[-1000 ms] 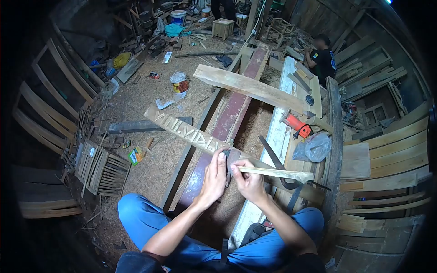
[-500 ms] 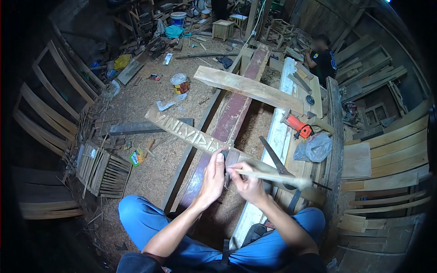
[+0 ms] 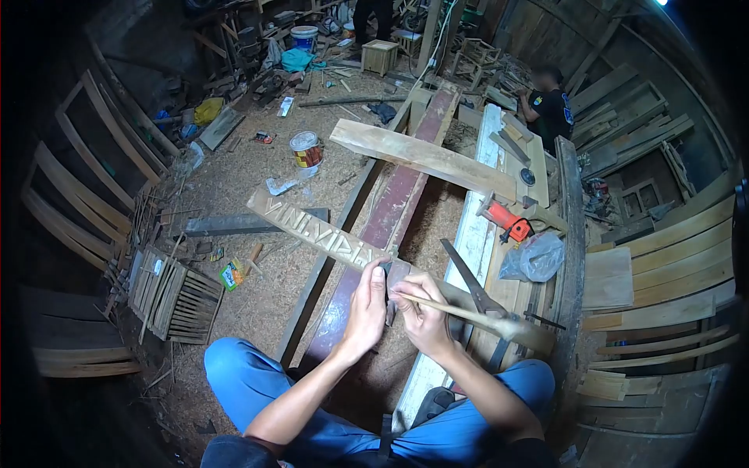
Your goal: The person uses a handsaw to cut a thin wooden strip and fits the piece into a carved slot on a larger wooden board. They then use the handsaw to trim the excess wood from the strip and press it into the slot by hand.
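Observation:
A carved wooden board (image 3: 304, 232), with raised letters reading roughly "VINI. VIDI", lies slantwise across the beams and passes beneath my hands. My left hand (image 3: 365, 308) is closed, thumb up, at a dark flat piece (image 3: 390, 308) over the board; its kind is unclear. My right hand (image 3: 425, 316) pinches a thin wooden stick (image 3: 460, 312) near one end, close beside my left fingers. The stick points right, and its far end is pale and blurred. A handsaw (image 3: 470, 277) lies just beyond my right hand.
A red power tool (image 3: 505, 218) and a plastic bag (image 3: 534, 256) rest on the right-hand planks. A plain board (image 3: 421, 158) crosses the beams farther off. A paint can (image 3: 307, 150) stands on the shaving-strewn floor. Another person (image 3: 551, 109) sits at the back right.
The far end of the stick has swung slightly down and left in my right hand. My left hand stays almost in place. The whole view has shifted a little.

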Tool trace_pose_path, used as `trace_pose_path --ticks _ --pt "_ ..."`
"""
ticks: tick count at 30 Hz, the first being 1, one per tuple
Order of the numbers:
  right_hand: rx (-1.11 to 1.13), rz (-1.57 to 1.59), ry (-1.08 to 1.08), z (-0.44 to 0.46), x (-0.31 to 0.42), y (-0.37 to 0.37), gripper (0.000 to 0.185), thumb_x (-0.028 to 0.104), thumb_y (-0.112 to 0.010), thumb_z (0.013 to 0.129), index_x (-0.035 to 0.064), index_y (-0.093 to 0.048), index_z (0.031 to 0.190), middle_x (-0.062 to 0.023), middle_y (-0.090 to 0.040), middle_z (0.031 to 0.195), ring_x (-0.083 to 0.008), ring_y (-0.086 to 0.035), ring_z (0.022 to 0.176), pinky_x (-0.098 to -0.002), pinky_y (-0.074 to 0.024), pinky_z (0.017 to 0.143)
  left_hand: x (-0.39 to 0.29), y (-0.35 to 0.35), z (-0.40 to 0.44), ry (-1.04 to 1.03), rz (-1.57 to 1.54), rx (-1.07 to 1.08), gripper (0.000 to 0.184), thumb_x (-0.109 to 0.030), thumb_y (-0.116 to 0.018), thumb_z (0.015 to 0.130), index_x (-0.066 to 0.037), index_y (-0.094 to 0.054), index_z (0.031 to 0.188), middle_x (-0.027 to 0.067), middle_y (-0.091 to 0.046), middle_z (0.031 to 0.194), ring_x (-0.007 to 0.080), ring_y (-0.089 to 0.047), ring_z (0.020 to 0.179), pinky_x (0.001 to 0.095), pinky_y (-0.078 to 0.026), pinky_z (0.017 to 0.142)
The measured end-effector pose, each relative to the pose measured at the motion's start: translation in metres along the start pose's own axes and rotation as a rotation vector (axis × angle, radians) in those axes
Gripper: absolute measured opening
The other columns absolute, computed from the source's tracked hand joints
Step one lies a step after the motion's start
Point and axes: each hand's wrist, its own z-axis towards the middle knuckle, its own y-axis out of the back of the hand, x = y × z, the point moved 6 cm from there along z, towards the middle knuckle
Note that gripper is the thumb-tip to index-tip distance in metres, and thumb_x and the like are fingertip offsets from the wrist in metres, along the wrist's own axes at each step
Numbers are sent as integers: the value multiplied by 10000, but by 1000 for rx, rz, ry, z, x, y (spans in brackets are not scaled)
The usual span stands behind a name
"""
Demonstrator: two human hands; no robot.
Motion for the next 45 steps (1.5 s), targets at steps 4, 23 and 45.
trace_pose_path --ticks 4,23,45 --pt "-50 -46 -80 13 -23 14 153 140 -671 982 -6 -715 981 -121 -642 977 -223 -650 896 -332 -547 770 3 -5 -4 144 -36 54 479 -392 -307 1136 -55 -491 1423 243 -658 1134 305 -650 1035 454 -474 968" --pt "8 -60 41 -3 -12 -3 101 139 -709 940 52 -709 888 -82 -703 968 -243 -618 944 -373 -491 835 3 6 -2 91 -45 74 499 -391 -316 1132 -31 -498 1425 273 -607 1357 403 -552 1329 459 -414 1103" --pt "-90 -114 -81 9 -32 8 148 181 -748 911 37 -719 896 -77 -699 921 -279 -641 888 -371 -524 785 9 7 -1 97 -16 58 493 -405 -317 1133 -52 -511 1417 271 -632 1321 380 -573 1312 456 -429 1081"
